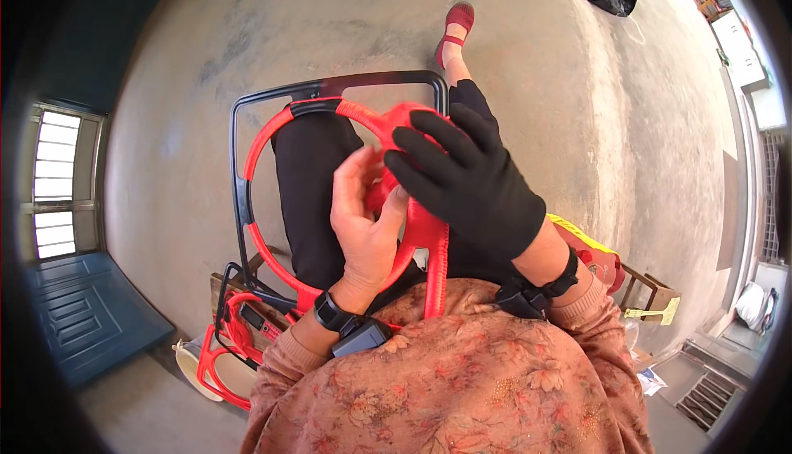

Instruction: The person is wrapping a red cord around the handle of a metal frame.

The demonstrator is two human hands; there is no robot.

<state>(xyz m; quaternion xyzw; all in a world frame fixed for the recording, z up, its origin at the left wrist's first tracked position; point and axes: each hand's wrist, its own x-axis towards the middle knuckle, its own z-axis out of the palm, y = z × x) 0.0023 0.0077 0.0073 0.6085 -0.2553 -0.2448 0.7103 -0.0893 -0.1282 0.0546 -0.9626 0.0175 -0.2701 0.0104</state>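
Head view: red wheel-shaped frame [426, 227] over black-trousered lap [309, 198]; bare left grip [367, 227] half-curled at its middle, black-gloved right grip [470, 190] loosely bent over it; whether either clasps, cannot tell.

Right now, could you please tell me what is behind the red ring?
Through the red ring, a black trouser leg and some grey floor are visible. Whatever lies behind the bare left hand and gloved right hand is covered.

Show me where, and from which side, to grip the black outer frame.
Probably best at the black outer frame's upper-left corner, coming from the left: its slim bar bends there, apart from the red ring and clear of the bare left hand and gloved right hand.
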